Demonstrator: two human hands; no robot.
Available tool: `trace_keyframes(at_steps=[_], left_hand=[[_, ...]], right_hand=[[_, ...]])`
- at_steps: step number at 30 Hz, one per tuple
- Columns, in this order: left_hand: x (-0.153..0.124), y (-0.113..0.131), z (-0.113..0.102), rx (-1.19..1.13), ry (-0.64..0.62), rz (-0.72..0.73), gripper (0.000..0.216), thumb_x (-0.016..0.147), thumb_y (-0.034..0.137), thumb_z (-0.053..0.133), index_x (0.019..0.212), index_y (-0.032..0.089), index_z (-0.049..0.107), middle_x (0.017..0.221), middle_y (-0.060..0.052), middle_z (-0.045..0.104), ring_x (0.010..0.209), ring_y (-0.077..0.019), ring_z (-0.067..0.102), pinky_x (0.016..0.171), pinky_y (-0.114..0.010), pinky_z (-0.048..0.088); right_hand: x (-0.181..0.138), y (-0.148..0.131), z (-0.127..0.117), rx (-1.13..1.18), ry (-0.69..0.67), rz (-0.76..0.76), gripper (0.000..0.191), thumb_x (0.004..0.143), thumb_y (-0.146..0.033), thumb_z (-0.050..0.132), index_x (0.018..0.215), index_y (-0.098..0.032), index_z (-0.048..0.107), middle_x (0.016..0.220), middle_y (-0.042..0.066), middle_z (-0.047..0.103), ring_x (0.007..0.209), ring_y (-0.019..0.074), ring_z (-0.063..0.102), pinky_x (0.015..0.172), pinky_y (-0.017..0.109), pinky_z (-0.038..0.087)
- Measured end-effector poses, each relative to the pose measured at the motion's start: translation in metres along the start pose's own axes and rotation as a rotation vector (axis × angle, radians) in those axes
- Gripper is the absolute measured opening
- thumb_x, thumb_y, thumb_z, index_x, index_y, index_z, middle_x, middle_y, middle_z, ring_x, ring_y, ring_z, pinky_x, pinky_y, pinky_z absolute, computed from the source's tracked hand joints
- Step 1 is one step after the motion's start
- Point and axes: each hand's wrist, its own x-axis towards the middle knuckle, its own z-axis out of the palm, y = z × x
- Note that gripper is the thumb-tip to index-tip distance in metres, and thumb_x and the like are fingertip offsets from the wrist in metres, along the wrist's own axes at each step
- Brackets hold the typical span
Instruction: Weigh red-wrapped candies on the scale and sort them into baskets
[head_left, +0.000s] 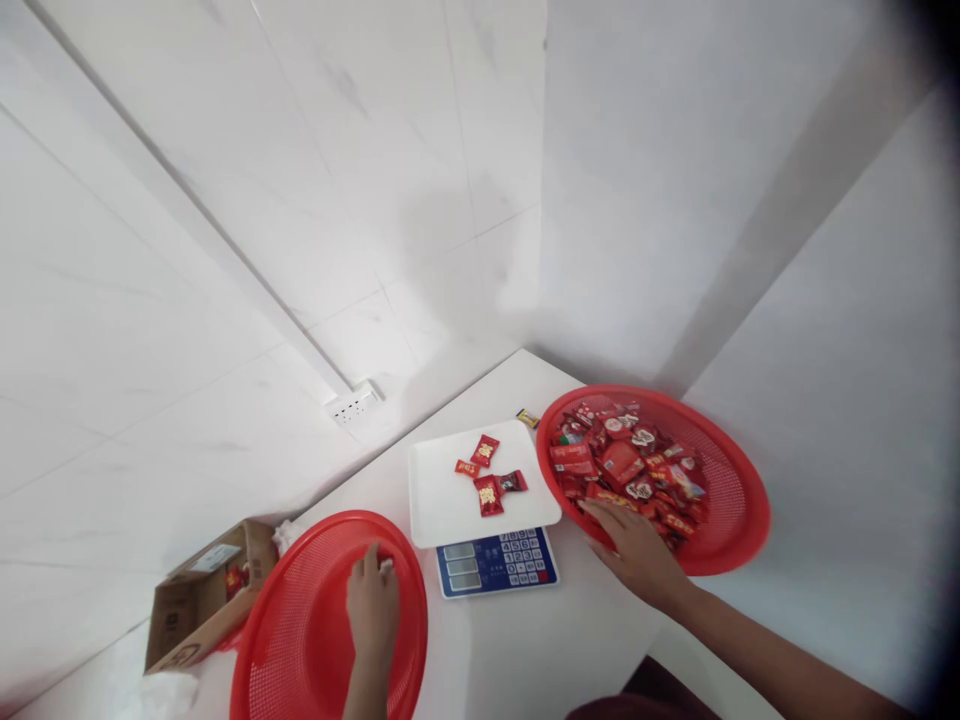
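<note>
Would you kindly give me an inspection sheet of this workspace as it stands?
Surface: white table, set into a wall corner.
Job's things: scale with four red packets on its white tray; right basket heaped with wrapped sweets; left basket.
Clutter: cardboard box at the left edge; stray packet behind the scale.
Hands: left hand rests inside the left basket, grip unclear; right hand open on the wrapped sweets.
Cables: nothing seen.
Surroundings: white tiled walls, wall socket.

Scale (491, 520) between two baskets, sweets (487, 470) on it, box (202, 595) far left.
</note>
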Motion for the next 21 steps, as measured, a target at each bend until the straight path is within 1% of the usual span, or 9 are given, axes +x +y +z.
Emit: trace_keyframes(at_steps=[2,4,6,9,12,14,17,19,21], left_hand=[[-0.009,-0.015,0.0,0.105,0.028,-0.022,0.038,0.083,0.027,0.038,0.117,0.014,0.048,0.108,-0.014,0.056,0.099,-0.0287,0.05,0.08,-0.039,0.041],[-0.012,-0.013,0.009,0.105,0.04,0.036,0.038,0.083,0.027,0.039,0.116,0.012,0.049,0.113,-0.014,0.055,0.106,-0.0279,0.047,0.088,-0.039,0.037],[-0.011,0.008,0.023,0.038,0.008,0.139,0.036,0.084,0.026,0.038,0.114,0.012,0.051,0.115,-0.013,0.056,0.109,-0.0247,0.046,0.093,-0.036,0.034],[-0.003,0.059,0.044,-0.055,-0.099,0.275,0.036,0.083,0.027,0.042,0.115,0.013,0.052,0.113,-0.011,0.057,0.107,-0.0218,0.047,0.093,-0.031,0.035],[0.009,0.111,0.061,-0.077,-0.157,0.336,0.038,0.082,0.026,0.043,0.118,0.015,0.05,0.112,-0.011,0.056,0.106,-0.0224,0.047,0.09,-0.032,0.035],[0.016,0.136,0.071,-0.052,-0.195,0.365,0.04,0.081,0.028,0.046,0.12,0.016,0.048,0.109,-0.012,0.056,0.103,-0.0235,0.048,0.087,-0.033,0.036],[0.022,0.159,0.083,-0.004,-0.241,0.381,0.05,0.077,0.029,0.053,0.125,0.018,0.043,0.113,-0.013,0.052,0.103,-0.0259,0.047,0.082,-0.034,0.038],[0.025,0.166,0.091,0.01,-0.266,0.37,0.055,0.075,0.022,0.055,0.128,0.02,0.04,0.118,-0.013,0.048,0.106,-0.026,0.045,0.082,-0.034,0.038],[0.025,0.168,0.095,-0.027,-0.276,0.342,0.059,0.071,0.01,0.053,0.127,0.02,0.041,0.119,-0.013,0.046,0.106,-0.0245,0.045,0.085,-0.033,0.037]], right_hand=[[0.024,-0.022,-0.003,0.073,-0.012,-0.12,0.041,0.085,-0.034,0.04,0.122,-0.019,0.049,0.123,0.01,0.054,0.114,0.022,0.047,0.096,0.039,0.036],[0.051,-0.045,-0.002,0.096,-0.069,-0.164,0.039,0.085,-0.027,0.04,0.122,-0.019,0.049,0.125,0.009,0.052,0.116,0.0208,0.044,0.097,0.037,0.035],[0.076,-0.062,0.003,0.072,-0.131,-0.21,0.04,0.083,-0.021,0.042,0.123,-0.018,0.049,0.127,0.008,0.05,0.117,0.0211,0.042,0.098,0.036,0.033],[0.101,-0.074,0.014,-0.033,-0.203,-0.206,0.043,0.082,-0.017,0.044,0.125,-0.017,0.046,0.126,0.01,0.05,0.115,0.0237,0.042,0.092,0.036,0.036],[0.108,-0.075,0.021,-0.117,-0.227,-0.181,0.038,0.085,-0.015,0.04,0.122,-0.017,0.048,0.114,0.012,0.057,0.107,0.0254,0.046,0.083,0.035,0.038],[0.107,-0.073,0.022,-0.136,-0.224,-0.174,0.033,0.086,-0.014,0.037,0.116,-0.017,0.052,0.105,0.012,0.06,0.101,0.0259,0.048,0.079,0.034,0.038],[0.103,-0.071,0.023,-0.152,-0.217,-0.155,0.031,0.085,-0.011,0.036,0.11,-0.014,0.054,0.101,0.013,0.059,0.095,0.0262,0.049,0.078,0.035,0.036],[0.102,-0.07,0.023,-0.159,-0.214,-0.141,0.032,0.083,-0.007,0.036,0.11,-0.012,0.054,0.1,0.015,0.058,0.093,0.0258,0.049,0.078,0.035,0.036],[0.102,-0.07,0.024,-0.161,-0.215,-0.134,0.033,0.08,-0.004,0.038,0.107,-0.011,0.055,0.1,0.015,0.057,0.092,0.0254,0.049,0.078,0.034,0.035]])
